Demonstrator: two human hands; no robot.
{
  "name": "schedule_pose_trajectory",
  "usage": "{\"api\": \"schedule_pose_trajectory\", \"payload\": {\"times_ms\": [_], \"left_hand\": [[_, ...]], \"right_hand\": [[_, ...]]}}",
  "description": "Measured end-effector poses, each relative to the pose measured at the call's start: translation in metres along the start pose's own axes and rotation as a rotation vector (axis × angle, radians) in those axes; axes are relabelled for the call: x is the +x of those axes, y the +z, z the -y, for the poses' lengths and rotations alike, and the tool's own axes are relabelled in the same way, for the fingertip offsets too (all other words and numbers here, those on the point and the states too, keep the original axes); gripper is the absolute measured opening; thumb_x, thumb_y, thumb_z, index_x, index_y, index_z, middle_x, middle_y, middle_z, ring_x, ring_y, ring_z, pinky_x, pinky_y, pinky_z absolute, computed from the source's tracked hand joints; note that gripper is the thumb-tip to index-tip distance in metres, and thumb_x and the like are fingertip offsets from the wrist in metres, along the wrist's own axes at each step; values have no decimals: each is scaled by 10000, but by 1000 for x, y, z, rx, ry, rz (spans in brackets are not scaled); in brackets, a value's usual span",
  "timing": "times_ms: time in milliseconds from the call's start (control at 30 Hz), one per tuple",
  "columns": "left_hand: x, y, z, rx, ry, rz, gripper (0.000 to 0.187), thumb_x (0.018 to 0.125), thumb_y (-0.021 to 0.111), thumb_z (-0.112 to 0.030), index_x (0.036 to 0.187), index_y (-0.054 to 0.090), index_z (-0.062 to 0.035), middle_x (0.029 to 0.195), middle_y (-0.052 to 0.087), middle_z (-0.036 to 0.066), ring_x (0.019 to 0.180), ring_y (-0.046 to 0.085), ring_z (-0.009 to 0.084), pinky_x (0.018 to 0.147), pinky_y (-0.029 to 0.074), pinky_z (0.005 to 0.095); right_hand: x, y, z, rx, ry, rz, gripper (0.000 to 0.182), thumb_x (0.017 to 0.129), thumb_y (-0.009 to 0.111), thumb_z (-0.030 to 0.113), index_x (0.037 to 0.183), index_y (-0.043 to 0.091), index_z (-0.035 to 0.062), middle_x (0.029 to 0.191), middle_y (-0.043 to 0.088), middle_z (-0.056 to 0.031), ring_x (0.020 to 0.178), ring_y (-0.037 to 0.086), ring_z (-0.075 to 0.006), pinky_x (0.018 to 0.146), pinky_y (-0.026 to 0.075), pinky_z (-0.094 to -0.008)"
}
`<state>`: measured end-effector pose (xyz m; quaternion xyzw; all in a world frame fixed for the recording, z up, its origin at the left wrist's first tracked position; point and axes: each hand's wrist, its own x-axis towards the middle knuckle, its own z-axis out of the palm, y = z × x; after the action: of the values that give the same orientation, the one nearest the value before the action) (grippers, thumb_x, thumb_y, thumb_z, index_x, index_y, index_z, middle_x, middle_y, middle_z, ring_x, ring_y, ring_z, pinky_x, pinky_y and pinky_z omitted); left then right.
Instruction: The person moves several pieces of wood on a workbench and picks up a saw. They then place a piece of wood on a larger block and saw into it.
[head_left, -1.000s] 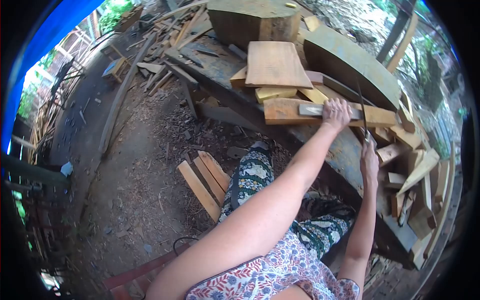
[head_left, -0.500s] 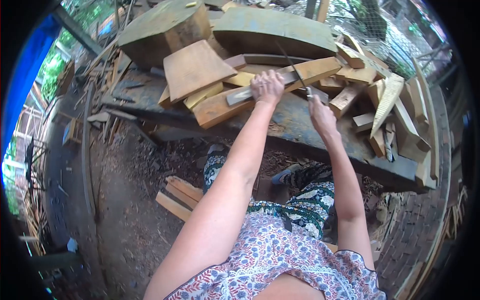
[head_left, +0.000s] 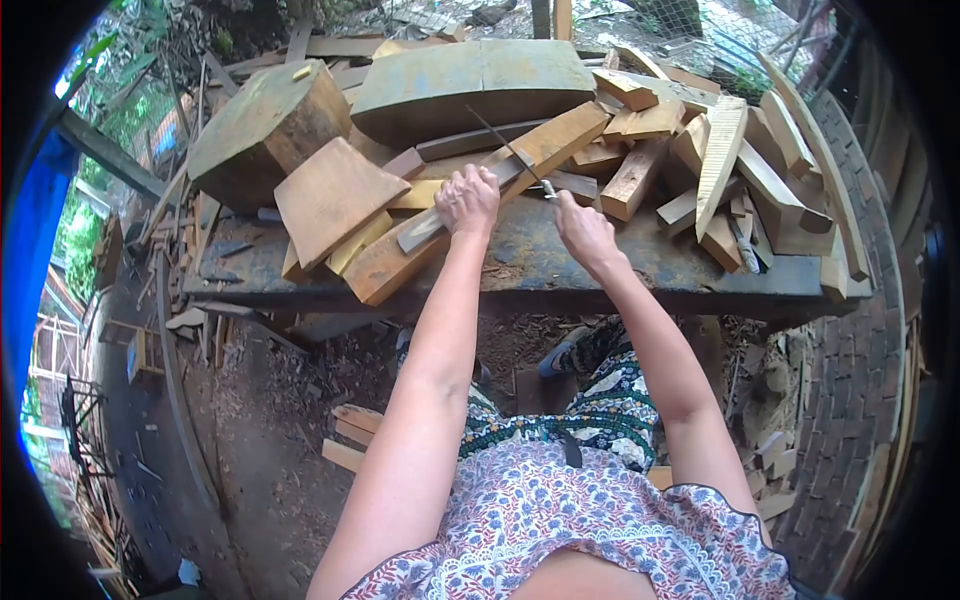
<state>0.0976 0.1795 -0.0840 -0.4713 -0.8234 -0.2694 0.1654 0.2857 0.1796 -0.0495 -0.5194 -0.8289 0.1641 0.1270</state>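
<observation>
My left hand point(head_left: 468, 203) is closed over a narrow grey strip of wood point(head_left: 419, 231) and presses it onto a thick wooden beam point(head_left: 378, 272). The beam slants across the workbench. My right hand point(head_left: 588, 232) grips the light handle of a thin-bladed saw point(head_left: 497, 134). Its long dark blade crosses the strip and beam just right of my left hand, pointing away to the upper left. Any teeth are too small to make out.
Left of the beam lies a broad wooden block point(head_left: 335, 200), with a large chunk point(head_left: 255, 140) behind it. A curved slab point(head_left: 470, 85) spans the back of the workbench point(head_left: 640, 270). Several offcuts point(head_left: 633, 180) crowd the right side. Boards point(head_left: 345, 452) lie on the ground.
The view has shifted, so bench and hands appear farther left. Both hands keep their grips. The saw still lies across the strip, with its handle nearer the beam.
</observation>
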Motion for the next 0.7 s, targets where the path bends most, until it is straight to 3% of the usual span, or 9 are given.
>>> {"api": "schedule_pose_trajectory", "payload": {"times_ms": [267,533,700], "left_hand": [[0,0,-2,17,-4,-49,310,863,448,-310,799,646,-80,800,662,148,788,641,309,728,482,443],[0,0,0,7,-1,-25,318,863,447,-315,795,645,-75,808,655,156,785,635,311,730,470,444],[-1,2,0,-13,-20,-39,304,859,459,-314,787,643,-84,798,653,149,783,638,307,727,472,439]], "right_hand": [[-62,-11,-23,-8,69,91,211,963,402,277,1066,425,94,803,636,-278,799,614,-479,707,463,-579],[1,2,2,-27,5,-19,215,964,407,299,1047,424,102,802,633,-265,823,614,-465,700,463,-569],[-36,-5,-13,20,25,44,211,963,411,294,1052,421,103,813,630,-280,817,606,-479,694,456,-583]]}}
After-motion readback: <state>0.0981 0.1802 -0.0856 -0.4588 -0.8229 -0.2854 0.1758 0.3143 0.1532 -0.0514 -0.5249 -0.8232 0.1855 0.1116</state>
